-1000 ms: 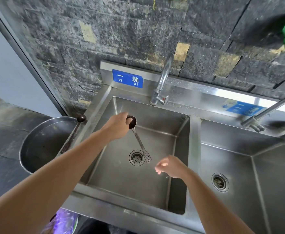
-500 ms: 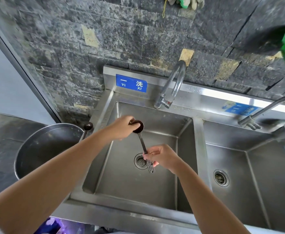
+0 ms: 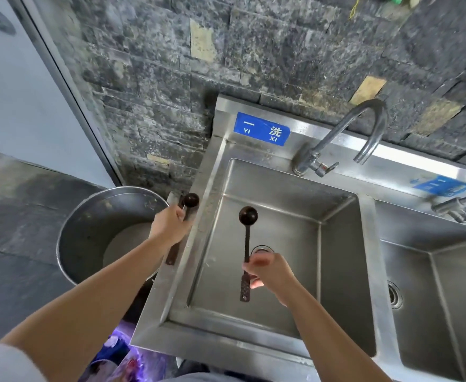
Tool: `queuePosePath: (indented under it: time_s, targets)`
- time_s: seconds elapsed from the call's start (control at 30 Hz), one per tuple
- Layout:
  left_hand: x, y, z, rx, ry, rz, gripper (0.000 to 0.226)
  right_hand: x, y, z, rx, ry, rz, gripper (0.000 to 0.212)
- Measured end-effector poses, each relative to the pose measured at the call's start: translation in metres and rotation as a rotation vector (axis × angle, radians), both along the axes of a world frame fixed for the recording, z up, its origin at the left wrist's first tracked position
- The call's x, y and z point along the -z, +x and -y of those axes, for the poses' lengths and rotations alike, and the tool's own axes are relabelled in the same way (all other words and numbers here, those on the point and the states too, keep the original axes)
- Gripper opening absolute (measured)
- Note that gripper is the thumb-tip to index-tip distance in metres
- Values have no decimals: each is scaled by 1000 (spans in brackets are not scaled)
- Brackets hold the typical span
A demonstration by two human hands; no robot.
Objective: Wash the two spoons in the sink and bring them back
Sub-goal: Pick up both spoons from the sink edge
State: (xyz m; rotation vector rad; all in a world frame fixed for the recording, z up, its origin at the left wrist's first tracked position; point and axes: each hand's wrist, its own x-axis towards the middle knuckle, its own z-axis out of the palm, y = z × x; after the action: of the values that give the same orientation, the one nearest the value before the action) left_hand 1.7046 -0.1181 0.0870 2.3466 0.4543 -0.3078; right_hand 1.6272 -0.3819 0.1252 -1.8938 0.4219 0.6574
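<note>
Two dark long-handled spoons with round bowls. My right hand (image 3: pixel 267 274) grips the handle of one spoon (image 3: pixel 247 235) and holds it over the left sink basin (image 3: pixel 281 216), bowl pointing away from me. The second spoon (image 3: pixel 190 201) lies along the sink's left rim, its handle running toward me. My left hand (image 3: pixel 168 224) closes around its neck just below the bowl. The faucet (image 3: pixel 345 133) curves above the basin's back edge, and no water runs from it.
A large metal pot (image 3: pixel 93 230) stands on the floor left of the sink. A second basin (image 3: pixel 433 285) with its own tap (image 3: pixel 458 208) lies to the right. Dark stone wall behind; a purple plastic bag (image 3: pixel 124 354) sits below the sink front.
My left hand let go of the spoon's bowl over the basin and moved left to the spoon on the rim. My right hand took the first spoon's handle and now holds it alone.
</note>
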Motion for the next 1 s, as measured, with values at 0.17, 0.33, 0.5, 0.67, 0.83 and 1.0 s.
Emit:
queuePosePath:
  time_s: [0.17, 0.33, 0.5, 0.67, 0.83, 1.0]
  targets:
    - [24, -10, -7, 69, 76, -112, 35, 4, -5, -7, 42, 43, -20, 6]
    - [35, -14, -2, -3, 116, -102, 23, 10, -7, -5, 69, 56, -41, 4]
    - [32, -12, 1, 11, 118, -159, 14, 15, -12, 2, 80, 76, -48, 4]
    - [23, -18, 18, -16, -105, -232, 12, 19, -18, 8, 57, 80, -66, 20]
    - [2, -37, 50, -118, -587, -450, 25, 16, -21, 19, 51, 119, -94, 11]
    - [-14, -66, 88, -4, -717, -468, 32, 8, -30, 44, 95, 217, -93, 27]
